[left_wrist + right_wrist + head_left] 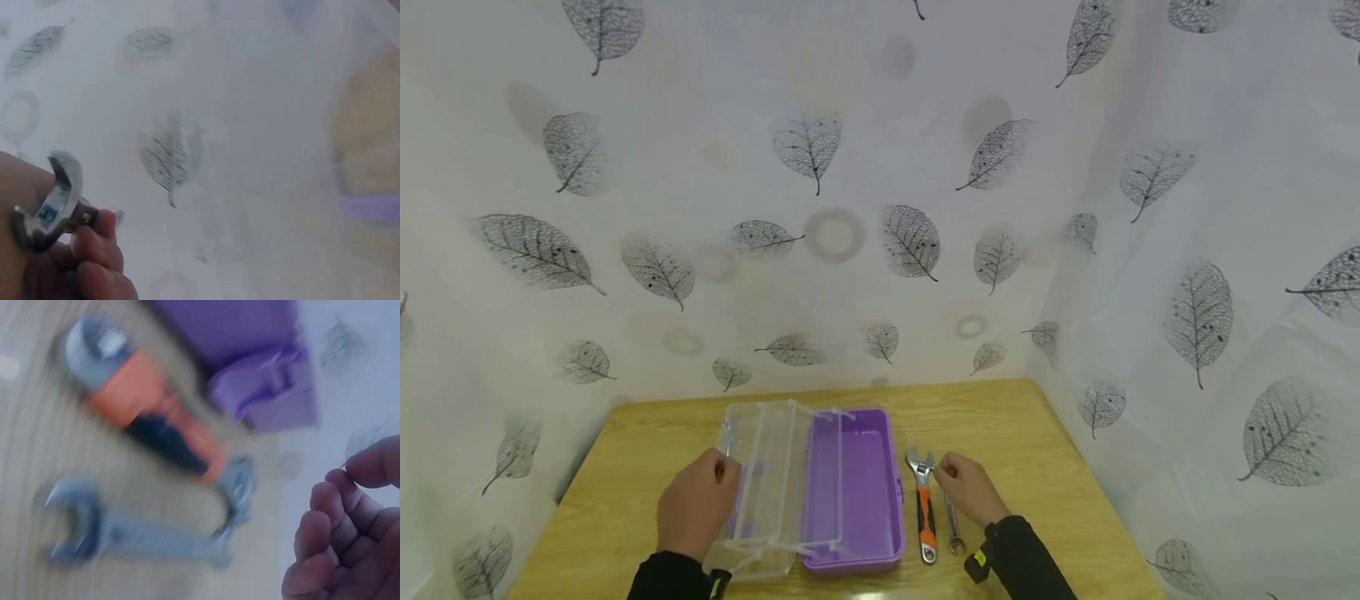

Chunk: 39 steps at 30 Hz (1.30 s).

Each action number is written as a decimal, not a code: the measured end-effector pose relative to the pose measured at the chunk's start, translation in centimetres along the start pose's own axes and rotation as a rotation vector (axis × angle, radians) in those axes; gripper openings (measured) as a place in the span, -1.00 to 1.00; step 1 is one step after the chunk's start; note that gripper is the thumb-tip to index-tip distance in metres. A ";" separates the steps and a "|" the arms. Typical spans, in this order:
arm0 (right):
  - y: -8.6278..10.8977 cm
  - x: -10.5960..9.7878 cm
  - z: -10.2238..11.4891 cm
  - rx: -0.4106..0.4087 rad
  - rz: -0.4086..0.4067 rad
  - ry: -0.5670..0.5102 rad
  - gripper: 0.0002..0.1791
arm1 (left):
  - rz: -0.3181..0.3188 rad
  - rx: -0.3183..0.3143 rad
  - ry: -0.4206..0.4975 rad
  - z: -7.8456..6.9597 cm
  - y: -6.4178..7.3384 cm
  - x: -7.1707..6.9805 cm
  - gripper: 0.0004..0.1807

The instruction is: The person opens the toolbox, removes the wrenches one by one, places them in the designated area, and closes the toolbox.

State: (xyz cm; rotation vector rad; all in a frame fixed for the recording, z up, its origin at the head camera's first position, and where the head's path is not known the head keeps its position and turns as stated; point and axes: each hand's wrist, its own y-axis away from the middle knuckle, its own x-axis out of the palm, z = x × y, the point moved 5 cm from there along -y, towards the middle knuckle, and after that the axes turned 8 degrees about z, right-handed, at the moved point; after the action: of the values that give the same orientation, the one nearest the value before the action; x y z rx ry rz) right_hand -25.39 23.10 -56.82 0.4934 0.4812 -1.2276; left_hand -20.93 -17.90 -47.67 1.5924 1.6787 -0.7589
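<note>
My left hand grips a silver open-end wrench; its jaw end sticks out of the fist in the left wrist view. That hand is in front of the clear, swung-open lid of a purple toolbox. On the table right of the box lies an adjustable wrench with an orange and black handle. Beside it is another silver open-end wrench. My right hand hovers by that wrench's far end, fingers loosely bent, thumb near the index fingertip, holding nothing.
The transparent lid leans out to the left of the purple box. A wood-grain table carries everything. White sheeting printed with grey leaves stands behind the table and along its sides.
</note>
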 end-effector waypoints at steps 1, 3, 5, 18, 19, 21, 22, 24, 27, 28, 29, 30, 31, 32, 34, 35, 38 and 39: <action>0.1 0.1 1.0 -0.029 0.009 -0.026 -0.78 | -0.010 0.029 0.016 -0.9 0.2 0.0 -0.68; 0.3 0.7 3.1 -0.085 0.040 -0.083 -0.78 | -0.025 0.111 0.053 -3.0 0.8 0.1 -0.72; 0.8 1.4 5.5 -0.146 0.080 -0.133 -0.79 | -0.030 0.205 0.102 -4.9 1.6 0.7 -0.78; 5.1 5.3 13.9 -0.611 0.184 -0.320 -0.85 | 0.163 0.578 0.271 -11.2 7.3 8.4 -0.77; 5.2 5.2 13.9 -0.613 0.171 -0.310 -0.83 | 0.156 0.577 0.282 -11.1 7.4 8.7 -0.78; 5.3 5.0 13.5 -0.589 0.163 -0.293 -0.81 | 0.148 0.562 0.303 -11.0 7.6 9.1 -0.81; 5.2 4.8 13.1 -0.562 0.169 -0.296 -0.81 | 0.158 0.551 0.313 -11.0 7.6 9.2 -0.82; 5.1 4.3 12.1 -0.484 0.172 -0.291 -0.82 | 0.173 0.521 0.313 -10.8 7.5 9.5 -0.85; 4.7 2.8 10.4 -0.370 0.176 -0.296 -0.78 | 0.194 0.474 0.302 -9.9 7.0 9.4 -0.81; 4.5 2.1 9.7 -0.340 0.167 -0.299 -0.76 | 0.193 0.457 0.299 -9.6 6.7 9.2 -0.79; 4.3 1.3 8.9 -0.307 0.148 -0.298 -0.74 | 0.182 0.429 0.292 -9.1 6.4 9.0 -0.78; 4.1 0.4 8.2 -0.273 0.127 -0.294 -0.72 | 0.171 0.399 0.291 -8.6 6.1 8.7 -0.77; 3.9 -0.4 7.4 -0.246 0.097 -0.282 -0.70 | 0.166 0.366 0.293 -8.2 5.8 8.3 -0.75; 3.7 -1.2 6.4 -0.217 0.058 -0.270 -0.69 | 0.150 0.331 0.292 -7.7 5.4 7.9 -0.72; 3.3 -2.7 4.4 -0.127 -0.016 -0.216 -0.70 | 0.133 0.263 0.278 -6.8 4.8 7.1 -0.66; 3.3 -3.2 3.5 -0.082 -0.051 -0.170 -0.72 | 0.120 0.239 0.264 -6.4 4.6 6.7 -0.63; 3.2 -4.2 0.7 0.027 -0.116 -0.046 -0.78 | 0.083 0.217 0.220 -5.1 3.8 5.7 -0.51; 3.2 -4.3 -0.2 0.055 -0.121 -0.006 -0.80 | 0.072 0.219 0.204 -4.7 3.6 5.4 -0.47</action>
State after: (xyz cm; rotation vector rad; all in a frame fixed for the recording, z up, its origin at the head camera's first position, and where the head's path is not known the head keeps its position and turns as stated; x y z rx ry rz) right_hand -23.45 27.33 -54.09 0.5128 0.4791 -1.3611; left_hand -17.83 -10.72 -49.07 1.9278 1.7159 -0.7883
